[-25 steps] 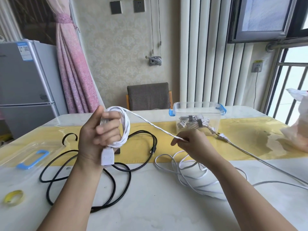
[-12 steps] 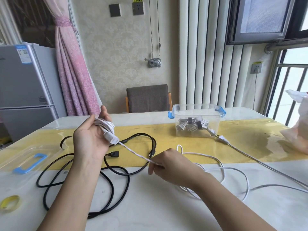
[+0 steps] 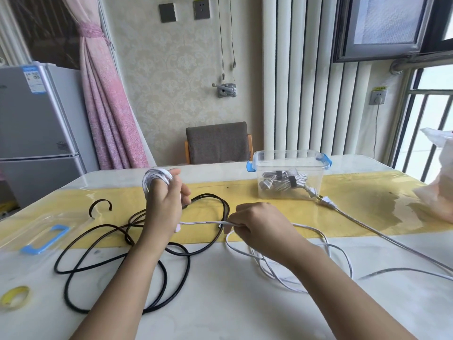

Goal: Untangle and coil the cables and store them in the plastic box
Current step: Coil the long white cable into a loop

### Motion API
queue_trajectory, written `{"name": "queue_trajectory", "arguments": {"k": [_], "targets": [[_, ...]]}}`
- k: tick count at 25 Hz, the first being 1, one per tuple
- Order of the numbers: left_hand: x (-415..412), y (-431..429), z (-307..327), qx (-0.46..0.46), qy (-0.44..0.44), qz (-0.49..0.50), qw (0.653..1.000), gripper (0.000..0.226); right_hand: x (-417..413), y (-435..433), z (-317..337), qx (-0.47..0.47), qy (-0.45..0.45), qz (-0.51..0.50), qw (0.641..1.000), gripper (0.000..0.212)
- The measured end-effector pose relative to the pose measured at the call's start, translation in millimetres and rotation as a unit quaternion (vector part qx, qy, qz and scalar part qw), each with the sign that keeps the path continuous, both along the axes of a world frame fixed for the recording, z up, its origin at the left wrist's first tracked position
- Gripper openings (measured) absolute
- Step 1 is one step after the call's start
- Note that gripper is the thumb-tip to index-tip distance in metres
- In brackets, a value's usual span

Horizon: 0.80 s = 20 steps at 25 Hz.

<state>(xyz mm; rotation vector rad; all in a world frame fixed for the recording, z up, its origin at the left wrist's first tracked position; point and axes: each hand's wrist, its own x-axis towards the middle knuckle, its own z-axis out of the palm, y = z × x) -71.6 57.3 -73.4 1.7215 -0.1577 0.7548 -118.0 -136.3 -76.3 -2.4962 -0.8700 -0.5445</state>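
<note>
Both forearms reach in from six o'clock. The left hand (image 3: pixel 163 207) is up, back to the camera, fingers curled with the white cable (image 3: pixel 157 177) looped round them. The right hand (image 3: pixel 256 227) sits at its four o'clock, knuckles up, pinching the taut strand, which runs off toward nine o'clock.
</note>
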Motion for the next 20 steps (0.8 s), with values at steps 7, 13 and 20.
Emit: {"name": "queue_trajectory", "arguments": {"k": [7, 13, 20], "targets": [[1, 48, 23, -0.565, 0.041, -0.219, 0.794, 0.032, -2, -1, 1, -0.030, 0.014, 0.025, 0.999, 0.032], [13, 29, 5, -0.299, 0.079, -0.062, 0.949, 0.020, 0, 3, -3, 0.015, -0.044, 0.060, 0.997, 0.033], [-28, -12, 6, 0.184, 0.373, -0.259, 0.872, 0.054, 4, -14, 7, 0.194, -0.200, -0.038, 0.960, 0.024]]}}
